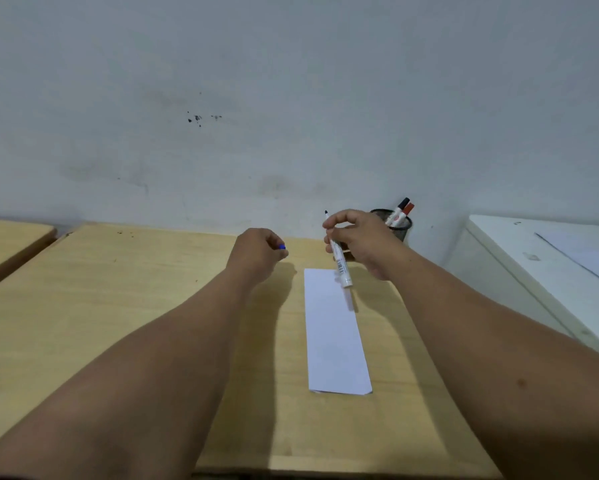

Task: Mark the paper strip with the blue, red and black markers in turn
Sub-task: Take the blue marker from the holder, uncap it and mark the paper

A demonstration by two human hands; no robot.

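Note:
A white paper strip (334, 334) lies lengthwise on the wooden table (118, 306), unmarked as far as I can see. My right hand (357, 237) holds an uncapped white marker (339, 261) above the strip's far end, its dark tip pointing up and away. My left hand (256, 251) is closed around a blue cap (282, 247), left of the strip's far end. A black mesh pen cup (400, 226) by the wall holds a black-capped marker (402, 204) and a red-capped marker (409, 208).
A white cabinet (533, 265) with a sheet of paper on top stands at the right. A second wooden table (10, 244) adjoins on the left. The grey wall rises right behind the table.

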